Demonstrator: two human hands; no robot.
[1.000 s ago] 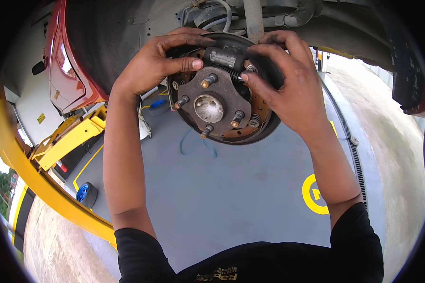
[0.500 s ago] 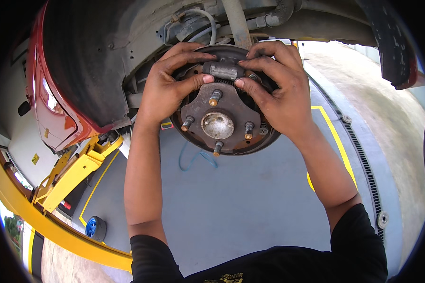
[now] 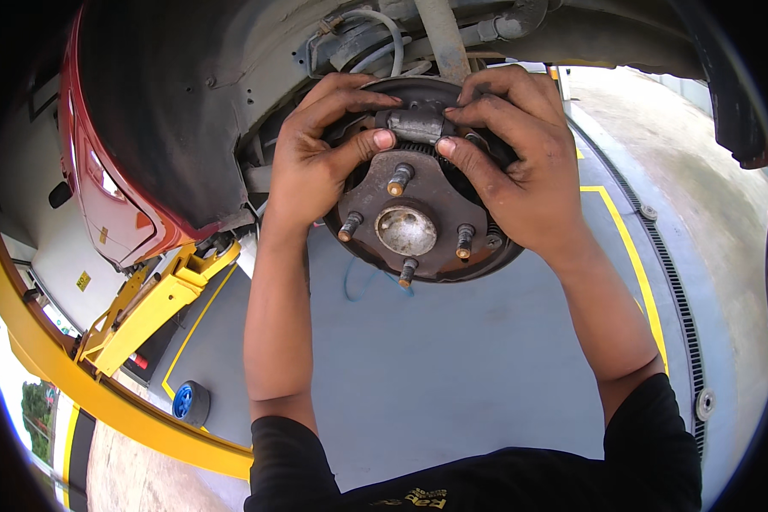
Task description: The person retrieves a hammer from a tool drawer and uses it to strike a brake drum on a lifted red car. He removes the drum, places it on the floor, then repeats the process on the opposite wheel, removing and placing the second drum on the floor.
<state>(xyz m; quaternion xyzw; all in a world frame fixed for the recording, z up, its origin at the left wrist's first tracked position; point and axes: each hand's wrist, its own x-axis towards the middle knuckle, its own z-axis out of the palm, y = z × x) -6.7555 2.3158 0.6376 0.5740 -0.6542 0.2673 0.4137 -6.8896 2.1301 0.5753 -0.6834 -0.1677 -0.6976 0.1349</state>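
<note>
A drum brake assembly hangs in front of me, its drum off. At the top of its round backing plate (image 3: 486, 266) sits a dark metal wheel cylinder (image 3: 416, 126). My left hand (image 3: 314, 166) grips the cylinder's left end, thumb below and fingers above, over the plate's upper rim. At the other end my right hand (image 3: 527, 166) has the same hold, thumb and fingertips closed around it. Just beneath, the hub flange (image 3: 375, 203) carries several wheel studs (image 3: 400, 179) around a metal centre cap (image 3: 406, 230). Both hands hide the cylinder's ends and the plate's upper sides.
Overhead are the wheel arch (image 3: 154, 94) and a strut (image 3: 444, 38). A red bumper (image 3: 111, 218) and a yellow lift arm (image 3: 149, 316) stand at left. A blue-rimmed wheel (image 3: 190, 403) lies on the grey floor (image 3: 452, 375), with a drain grate (image 3: 657, 230) at right.
The whole view has shifted slightly, so the brake assembly and my hands appear a little further right. Both hands keep their grip on the wheel cylinder.
</note>
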